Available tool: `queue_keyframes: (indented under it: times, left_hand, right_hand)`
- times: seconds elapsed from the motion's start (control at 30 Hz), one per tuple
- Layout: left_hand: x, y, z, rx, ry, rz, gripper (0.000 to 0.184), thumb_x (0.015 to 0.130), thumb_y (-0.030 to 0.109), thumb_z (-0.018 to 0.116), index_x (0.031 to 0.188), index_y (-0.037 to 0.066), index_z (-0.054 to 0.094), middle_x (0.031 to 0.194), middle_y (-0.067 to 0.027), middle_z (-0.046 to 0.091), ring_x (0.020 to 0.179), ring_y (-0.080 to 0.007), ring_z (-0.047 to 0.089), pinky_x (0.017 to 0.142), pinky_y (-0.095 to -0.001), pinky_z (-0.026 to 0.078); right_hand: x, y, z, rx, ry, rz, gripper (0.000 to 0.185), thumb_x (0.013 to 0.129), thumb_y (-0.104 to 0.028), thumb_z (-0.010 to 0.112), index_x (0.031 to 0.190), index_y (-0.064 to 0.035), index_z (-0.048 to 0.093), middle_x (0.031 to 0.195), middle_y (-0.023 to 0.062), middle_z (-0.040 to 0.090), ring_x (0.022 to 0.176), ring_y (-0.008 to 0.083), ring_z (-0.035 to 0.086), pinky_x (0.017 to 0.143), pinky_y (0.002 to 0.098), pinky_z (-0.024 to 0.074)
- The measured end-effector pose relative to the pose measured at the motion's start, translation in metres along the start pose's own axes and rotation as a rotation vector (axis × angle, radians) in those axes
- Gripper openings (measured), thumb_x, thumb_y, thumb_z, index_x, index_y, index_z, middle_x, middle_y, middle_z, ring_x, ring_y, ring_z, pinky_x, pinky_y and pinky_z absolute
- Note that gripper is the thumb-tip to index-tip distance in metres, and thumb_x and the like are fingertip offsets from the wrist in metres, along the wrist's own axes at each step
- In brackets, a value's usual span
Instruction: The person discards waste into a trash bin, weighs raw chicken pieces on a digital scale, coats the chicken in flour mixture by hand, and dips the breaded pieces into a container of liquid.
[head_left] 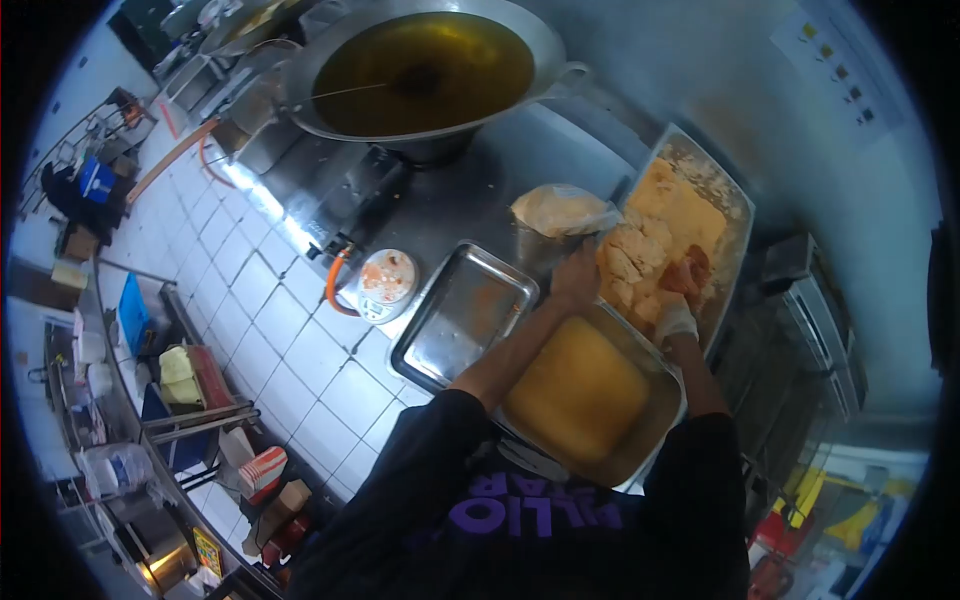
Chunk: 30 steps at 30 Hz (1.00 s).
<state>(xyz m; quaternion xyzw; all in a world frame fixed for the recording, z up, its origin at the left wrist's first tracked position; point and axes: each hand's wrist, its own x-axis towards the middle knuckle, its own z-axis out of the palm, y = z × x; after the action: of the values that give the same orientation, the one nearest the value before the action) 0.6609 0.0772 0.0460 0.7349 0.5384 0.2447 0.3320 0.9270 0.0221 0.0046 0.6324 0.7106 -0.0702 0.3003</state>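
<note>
A deep metal tub (742, 235) holds pale orange breading flour (690, 205) and several floured lumps (635, 255). My right hand (677, 320), in a whitish glove, is down inside this tub, its fingers closed at a reddish piece of raw meat (690, 272). Bare, my left hand (576, 274) is at the tub's left edge; its fingertips are too unclear to read. Close to that hand lies a clear plastic bag (562, 208) with pale contents. Below my forearms stands a metal pan of cloudy yellow-orange liquid (580, 385).
A shallow steel tray (455, 325) sits left of the liquid pan, beside a small flour-dusted scale (387, 280). A large wok of oil (425, 75) stands at the back of the steel counter, near an orange hose (338, 285). Shelves with boxes line the far left.
</note>
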Motion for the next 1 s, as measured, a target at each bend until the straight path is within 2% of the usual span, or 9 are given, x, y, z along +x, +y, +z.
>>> queue_keyframes:
  times: [0.2, 0.43, 0.5, 0.57, 0.6, 0.63, 0.83, 0.9, 1.0]
  left_hand:
    - [0.006, -0.005, 0.005, -0.016, -0.054, -0.011, 0.042, 0.080, 0.012, 0.051, 0.118, 0.000, 0.037, 0.089, -0.0258, 0.060, 0.081, -0.0419, 0.061, 0.074, -0.0521, 0.049]
    - [0.005, -0.003, 0.002, 0.019, -0.041, -0.011, 0.043, 0.079, 0.012, 0.051, 0.117, 0.000, 0.036, 0.095, -0.0278, 0.059, 0.086, -0.0427, 0.060, 0.077, -0.0518, 0.048]
    - [0.007, -0.002, -0.001, 0.021, -0.104, -0.051, 0.043, 0.079, 0.013, 0.052, 0.117, 0.000, 0.036, 0.098, -0.0277, 0.058, 0.088, -0.0429, 0.059, 0.079, -0.0516, 0.047]
    - [0.005, -0.005, 0.001, 0.015, -0.095, -0.039, 0.043, 0.079, 0.013, 0.052, 0.117, 0.000, 0.036, 0.099, -0.0275, 0.058, 0.089, -0.0430, 0.058, 0.079, -0.0516, 0.047]
    - [0.006, -0.005, 0.003, 0.007, -0.075, -0.026, 0.043, 0.079, 0.013, 0.052, 0.117, 0.000, 0.036, 0.100, -0.0274, 0.057, 0.090, -0.0430, 0.058, 0.079, -0.0517, 0.046]
    - [0.007, -0.005, 0.003, 0.005, -0.076, -0.020, 0.043, 0.079, 0.013, 0.052, 0.117, 0.000, 0.036, 0.100, -0.0274, 0.057, 0.090, -0.0430, 0.058, 0.079, -0.0517, 0.046]
    - [0.007, -0.004, 0.003, 0.013, -0.108, -0.076, 0.044, 0.079, 0.013, 0.052, 0.118, 0.001, 0.035, 0.101, -0.0256, 0.058, 0.092, -0.0430, 0.058, 0.080, -0.0521, 0.046]
    - [0.008, -0.008, 0.007, 0.024, -0.077, -0.025, 0.045, 0.079, 0.012, 0.052, 0.119, 0.001, 0.034, 0.102, -0.0251, 0.058, 0.090, -0.0433, 0.058, 0.079, -0.0520, 0.046]
    - [0.006, -0.006, 0.003, 0.011, -0.065, -0.003, 0.047, 0.079, 0.011, 0.052, 0.121, 0.001, 0.033, 0.099, -0.0267, 0.058, 0.087, -0.0437, 0.059, 0.077, -0.0521, 0.047]
  right_hand:
    - [-0.031, 0.054, -0.018, -0.059, 0.127, 0.044, 0.020, 0.076, -0.016, 0.059, 0.091, -0.0052, 0.066, 0.097, 0.0119, 0.065, 0.088, 0.0262, 0.060, 0.075, 0.0356, 0.0484]
    - [-0.025, 0.024, 0.030, -0.122, -0.161, -0.152, 0.018, 0.076, -0.015, 0.060, 0.089, -0.0055, 0.067, 0.096, 0.0106, 0.065, 0.085, 0.0252, 0.060, 0.072, 0.0357, 0.0486]
    - [-0.016, 0.024, 0.045, -0.127, -0.219, -0.230, 0.018, 0.076, -0.015, 0.060, 0.089, -0.0055, 0.067, 0.096, 0.0103, 0.065, 0.084, 0.0250, 0.060, 0.071, 0.0358, 0.0486]
    - [-0.007, 0.025, 0.057, -0.052, -0.251, -0.250, 0.017, 0.076, -0.015, 0.061, 0.088, -0.0056, 0.067, 0.096, 0.0099, 0.065, 0.084, 0.0247, 0.060, 0.071, 0.0358, 0.0486]
    - [-0.004, 0.023, 0.061, 0.165, -0.264, -0.085, 0.020, 0.072, -0.011, 0.063, 0.091, -0.0041, 0.067, 0.098, 0.0108, 0.065, 0.081, 0.0255, 0.060, 0.070, 0.0362, 0.0482]
    - [-0.003, 0.024, 0.064, 0.165, -0.262, -0.078, 0.020, 0.072, -0.011, 0.063, 0.091, -0.0041, 0.067, 0.098, 0.0108, 0.065, 0.081, 0.0255, 0.060, 0.070, 0.0362, 0.0482]
    - [-0.020, 0.011, 0.023, 0.110, -0.275, -0.197, 0.018, 0.071, -0.008, 0.063, 0.087, -0.0008, 0.066, 0.086, 0.0149, 0.065, 0.074, 0.0270, 0.061, 0.065, 0.0365, 0.0484]
    - [-0.046, -0.009, -0.022, 0.077, -0.218, -0.035, 0.011, 0.077, -0.014, 0.063, 0.082, -0.0048, 0.067, 0.084, 0.0066, 0.066, 0.071, 0.0211, 0.061, 0.066, 0.0327, 0.0482]
    - [-0.030, 0.004, 0.002, -0.108, -0.189, -0.132, 0.012, 0.077, -0.015, 0.063, 0.083, -0.0050, 0.068, 0.092, 0.0095, 0.065, 0.079, 0.0223, 0.061, 0.071, 0.0328, 0.0483]
